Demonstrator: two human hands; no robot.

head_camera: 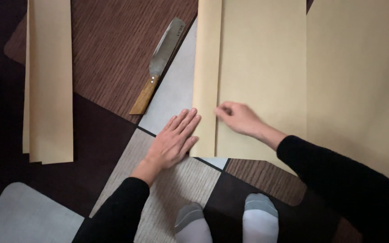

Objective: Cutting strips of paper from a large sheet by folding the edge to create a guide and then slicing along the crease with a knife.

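I pressed my flat, spread left hand (pixel 173 141) beside the folded paper sheet (pixel 253 76) while my right hand (pixel 238 118) pinched its crease.

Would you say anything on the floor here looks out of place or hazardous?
Only the knife: it lies bare-bladed on the patterned floor, just left of the tan paper both hands press.

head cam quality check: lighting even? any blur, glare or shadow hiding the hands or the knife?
Head view: lighting is dim and soft, darkest toward the left edge and the bottom corners. The left hand and right hand are slightly soft but readable on the folded paper strip. The knife blade carries a dull sheen, no harsh glare. Only a faint shadow lies along the fold.
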